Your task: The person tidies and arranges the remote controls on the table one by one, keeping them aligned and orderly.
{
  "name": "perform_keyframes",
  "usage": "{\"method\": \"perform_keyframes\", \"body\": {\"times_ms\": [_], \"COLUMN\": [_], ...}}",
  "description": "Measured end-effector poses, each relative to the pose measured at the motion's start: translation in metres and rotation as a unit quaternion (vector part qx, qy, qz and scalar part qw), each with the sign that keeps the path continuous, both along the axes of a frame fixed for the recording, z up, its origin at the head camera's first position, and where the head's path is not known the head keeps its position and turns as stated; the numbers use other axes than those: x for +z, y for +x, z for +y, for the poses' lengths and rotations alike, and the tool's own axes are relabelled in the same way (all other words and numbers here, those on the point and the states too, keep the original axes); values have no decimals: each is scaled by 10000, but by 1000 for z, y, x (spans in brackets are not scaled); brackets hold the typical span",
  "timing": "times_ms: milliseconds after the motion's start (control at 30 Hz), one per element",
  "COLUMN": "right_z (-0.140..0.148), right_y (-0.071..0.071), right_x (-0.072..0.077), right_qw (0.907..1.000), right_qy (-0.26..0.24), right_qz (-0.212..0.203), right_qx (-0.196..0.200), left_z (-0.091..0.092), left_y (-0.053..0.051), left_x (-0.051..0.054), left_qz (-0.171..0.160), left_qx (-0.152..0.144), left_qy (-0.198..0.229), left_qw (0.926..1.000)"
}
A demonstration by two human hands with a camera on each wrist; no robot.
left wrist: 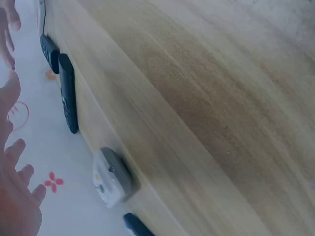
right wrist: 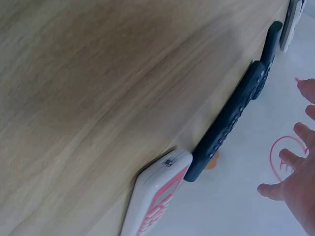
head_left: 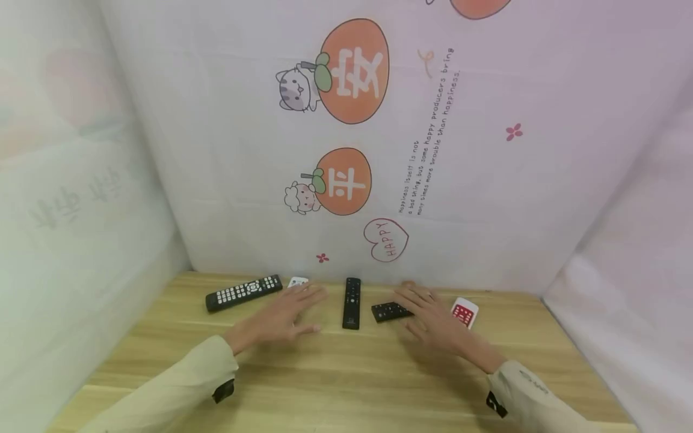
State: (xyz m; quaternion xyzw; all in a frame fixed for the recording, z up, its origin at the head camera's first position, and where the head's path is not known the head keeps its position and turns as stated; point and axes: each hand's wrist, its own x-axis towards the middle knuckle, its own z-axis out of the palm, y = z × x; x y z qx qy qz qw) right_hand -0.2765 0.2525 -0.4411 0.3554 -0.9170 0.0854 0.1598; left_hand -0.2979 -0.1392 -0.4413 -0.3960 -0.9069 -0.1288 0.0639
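My left hand [head_left: 284, 316] hovers with fingers spread and extended, partly hiding a small white remote control [head_left: 298, 281]. Left of it lies a long black remote with white buttons [head_left: 243, 293]. Between the hands, a slim black remote [head_left: 352, 304] points away from me. My right hand [head_left: 433, 319], fingers outstretched, covers one end of a short black remote [head_left: 390, 311] in the head view. Beside that hand sits a white remote with a red keypad [head_left: 465, 313]. Both wrist views show the left hand [left wrist: 19, 191] and right hand [right wrist: 300, 187] raised apart from the remotes, holding nothing.
The remotes lie in a row along the back of a wood-grain table [head_left: 335, 385]. Right behind them rises a white cloth wall [head_left: 238, 198] with printed fruit and lettering. More white cloth hangs at the left [head_left: 81, 270] and right [head_left: 622, 288] sides.
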Motion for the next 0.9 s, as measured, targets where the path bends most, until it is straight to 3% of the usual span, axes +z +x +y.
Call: {"method": "perform_keyframes", "body": {"times_ms": [167,400,467,700,900], "right_z": [7,12,14,23,24], "right_y": [-11,-23,-26,-32,-34], "right_x": [2,-3,-3,0,0], "right_qw": [10000,9997,9993,9985,9983], "right_qy": [-45,-209,-298,-404,-369], "right_qz": [-30,-135,-228,-366,-442], "right_qx": [-51,-24,-67,-84,-67], "left_z": [-8,-23,-27,-28,-31], "left_y": [-13,-27,-28,-31,-32], "left_x": [0,-1,1,1,-5], "left_qz": [-287,96,51,-493,-991], "left_qx": [231,326,354,587,1045], "left_qy": [368,647,790,1023,1358], "left_qw": [9986,9973,9962,9918,9802]}}
